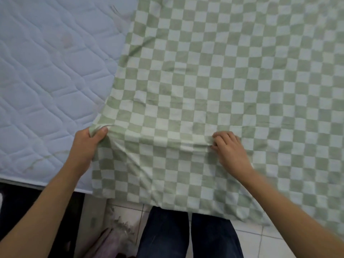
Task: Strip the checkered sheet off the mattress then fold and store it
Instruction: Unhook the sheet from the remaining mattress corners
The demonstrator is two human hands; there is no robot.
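A green-and-white checkered sheet [214, 81] covers the right part of the quilted white mattress [46, 71], and its near part hangs over the mattress's front edge. Its left edge runs diagonally, leaving the mattress bare on the left. My left hand [87, 144] grips the sheet's left edge, with the cloth bunched between thumb and fingers. My right hand [229, 148] lies on top of the sheet near the front edge, its fingers curled and pinching a small fold of cloth.
White floor tiles [260, 239] show below the hanging sheet, with my legs in dark jeans [186, 235] close to the bed. A pale crumpled bag [115, 233] and dark objects sit on the floor at the lower left.
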